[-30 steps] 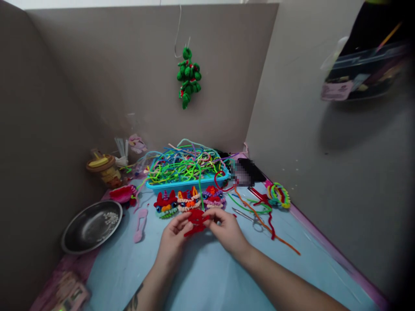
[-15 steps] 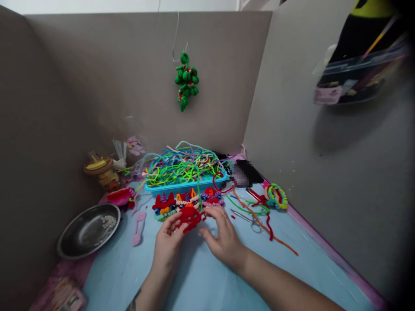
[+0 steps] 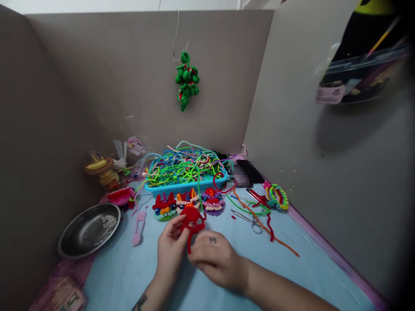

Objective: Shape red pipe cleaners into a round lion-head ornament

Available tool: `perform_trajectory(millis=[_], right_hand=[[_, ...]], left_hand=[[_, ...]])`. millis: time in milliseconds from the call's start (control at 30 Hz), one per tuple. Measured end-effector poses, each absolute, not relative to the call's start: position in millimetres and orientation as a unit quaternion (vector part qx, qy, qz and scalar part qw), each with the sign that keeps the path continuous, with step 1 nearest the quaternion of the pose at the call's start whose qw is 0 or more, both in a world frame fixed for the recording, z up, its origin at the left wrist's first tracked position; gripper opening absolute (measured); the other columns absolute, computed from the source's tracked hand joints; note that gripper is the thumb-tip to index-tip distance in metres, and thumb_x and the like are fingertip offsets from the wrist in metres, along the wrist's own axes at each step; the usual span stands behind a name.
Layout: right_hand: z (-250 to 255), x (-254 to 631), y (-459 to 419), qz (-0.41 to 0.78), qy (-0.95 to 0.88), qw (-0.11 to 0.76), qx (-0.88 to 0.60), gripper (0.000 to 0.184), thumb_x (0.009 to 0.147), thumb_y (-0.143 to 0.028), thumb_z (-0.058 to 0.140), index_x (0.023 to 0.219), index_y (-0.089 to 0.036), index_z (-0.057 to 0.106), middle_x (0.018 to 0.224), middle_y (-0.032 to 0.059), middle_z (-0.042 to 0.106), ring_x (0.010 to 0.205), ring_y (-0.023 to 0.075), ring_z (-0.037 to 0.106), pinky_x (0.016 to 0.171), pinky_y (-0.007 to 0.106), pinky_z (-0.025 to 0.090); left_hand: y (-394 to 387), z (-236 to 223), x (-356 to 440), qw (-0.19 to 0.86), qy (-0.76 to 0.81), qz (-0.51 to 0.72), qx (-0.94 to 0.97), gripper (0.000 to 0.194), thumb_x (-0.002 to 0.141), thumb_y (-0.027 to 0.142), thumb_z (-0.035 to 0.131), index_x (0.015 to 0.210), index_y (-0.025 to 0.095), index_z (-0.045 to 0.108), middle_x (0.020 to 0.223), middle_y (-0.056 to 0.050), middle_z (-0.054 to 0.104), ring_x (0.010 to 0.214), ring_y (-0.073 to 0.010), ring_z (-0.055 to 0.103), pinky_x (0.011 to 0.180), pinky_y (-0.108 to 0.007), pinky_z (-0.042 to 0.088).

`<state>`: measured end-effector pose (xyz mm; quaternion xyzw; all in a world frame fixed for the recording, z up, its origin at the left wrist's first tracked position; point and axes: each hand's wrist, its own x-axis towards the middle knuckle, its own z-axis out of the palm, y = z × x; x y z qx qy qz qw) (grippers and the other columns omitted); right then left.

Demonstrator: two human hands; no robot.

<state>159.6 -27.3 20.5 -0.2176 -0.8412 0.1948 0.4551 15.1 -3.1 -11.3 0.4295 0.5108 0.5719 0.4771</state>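
Observation:
My left hand pinches a rounded red fuzzy piece, which looks bent from pipe cleaner and has open gaps in its lower part. A red pipe cleaner end hangs down from it. Closed around the tip of that end is my right hand, its knuckles turned up. Just behind the held piece stand three colourful fuzzy figures with eyes: a red one, an orange and cream one partly covered by the red piece, and a red and purple one.
A blue tray heaped with pipe cleaners stands behind. Scissors, an orange pipe cleaner and pipe-cleaner rings lie right. A metal bowl and pink clip are left. A green bundle hangs on the back panel.
My right hand has moved down and toward me, from beside the red piece to its hanging end, and its fingers have closed. The red piece is tilted up more in my left hand.

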Motion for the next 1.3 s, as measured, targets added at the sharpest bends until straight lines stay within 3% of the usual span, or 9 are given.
perform_trajectory(millis=[100, 200, 333, 467, 567, 833, 1133, 1300], right_hand=[[20.9, 162.5, -28.9, 0.249, -0.839, 0.451, -0.178, 0.016, 0.088, -0.029, 0.044, 0.092, -0.023, 0.059, 0.073, 0.0028, 0.066, 0.069, 0.0139, 0.061, 0.072, 0.028, 0.049], [10.5, 165.8, -24.5, 0.277, -0.779, 0.497, -0.263, 0.028, 0.088, -0.044, 0.042, 0.085, -0.021, 0.059, 0.069, 0.003, 0.063, 0.065, 0.0145, 0.058, 0.065, 0.027, 0.048], [-2.9, 165.1, -14.2, 0.244, -0.653, 0.553, -0.457, 0.012, 0.082, -0.031, 0.054, 0.087, -0.02, 0.056, 0.074, 0.0017, 0.056, 0.065, 0.0133, 0.052, 0.059, 0.024, 0.044], [-2.4, 160.2, -8.9, 0.246, -0.669, 0.531, -0.458, 0.015, 0.076, -0.021, 0.061, 0.091, -0.021, 0.06, 0.092, 0.0047, 0.055, 0.081, 0.0161, 0.054, 0.07, 0.027, 0.046], [0.2, 159.3, -7.7, 0.262, -0.668, 0.54, -0.44, 0.008, 0.079, -0.017, 0.058, 0.084, -0.021, 0.063, 0.091, 0.0047, 0.054, 0.086, 0.0167, 0.055, 0.075, 0.028, 0.046], [1.2, 160.7, -8.4, 0.306, -0.66, 0.538, -0.426, 0.007, 0.076, -0.027, 0.064, 0.08, -0.02, 0.064, 0.093, 0.0055, 0.055, 0.086, 0.0169, 0.055, 0.064, 0.025, 0.045], [-7.3, 160.9, 2.1, 0.357, -0.582, 0.573, -0.453, 0.011, 0.078, -0.029, 0.059, 0.072, -0.019, 0.061, 0.088, 0.0058, 0.055, 0.089, 0.0181, 0.054, 0.071, 0.027, 0.045], [-5.8, 161.9, 4.3, 0.421, -0.557, 0.531, -0.481, 0.012, 0.073, -0.03, 0.062, 0.074, -0.019, 0.063, 0.105, 0.0085, 0.053, 0.103, 0.0206, 0.05, 0.07, 0.026, 0.044]], left_hand=[[-1.5, -12.9, 13.3, 0.482, 0.506, 0.587, 0.41, 0.034, 0.065, 0.028, 0.071, 0.095, 0.015, 0.061, 0.091, -0.008, 0.07, 0.081, -0.0192, 0.065, 0.073, -0.03, 0.052], [-2.1, -10.5, 13.1, 0.481, 0.508, 0.591, 0.402, 0.036, 0.064, 0.029, 0.072, 0.095, 0.015, 0.061, 0.09, -0.008, 0.07, 0.081, -0.0187, 0.065, 0.072, -0.029, 0.052], [-4.8, -5.9, 14.5, 0.461, 0.53, 0.579, 0.414, 0.037, 0.064, 0.031, 0.071, 0.096, 0.015, 0.061, 0.09, -0.008, 0.07, 0.079, -0.0186, 0.065, 0.07, -0.027, 0.051], [-7.3, -8.2, 15.3, 0.453, 0.517, 0.58, 0.437, 0.038, 0.065, 0.031, 0.07, 0.099, 0.016, 0.062, 0.097, -0.009, 0.068, 0.087, -0.0197, 0.064, 0.076, -0.029, 0.05], [-9.1, -11.3, 15.1, 0.464, 0.504, 0.569, 0.454, 0.037, 0.067, 0.033, 0.069, 0.101, 0.018, 0.062, 0.101, -0.009, 0.067, 0.091, -0.0208, 0.063, 0.078, -0.03, 0.05], [-12.3, -6.4, 15.2, 0.457, 0.514, 0.568, 0.453, 0.035, 0.066, 0.034, 0.071, 0.096, 0.017, 0.065, 0.097, -0.009, 0.068, 0.09, -0.0217, 0.063, 0.078, -0.031, 0.05], [-14.5, -1.8, 17.3, 0.463, 0.516, 0.563, 0.45, 0.033, 0.061, 0.033, 0.074, 0.089, 0.017, 0.067, 0.085, -0.007, 0.07, 0.077, -0.0195, 0.065, 0.069, -0.027, 0.052], [-14.5, -7.0, 13.6, 0.451, 0.517, 0.555, 0.471, 0.029, 0.065, 0.031, 0.072, 0.09, 0.016, 0.067, 0.083, -0.006, 0.07, 0.074, -0.0169, 0.064, 0.069, -0.026, 0.052]])
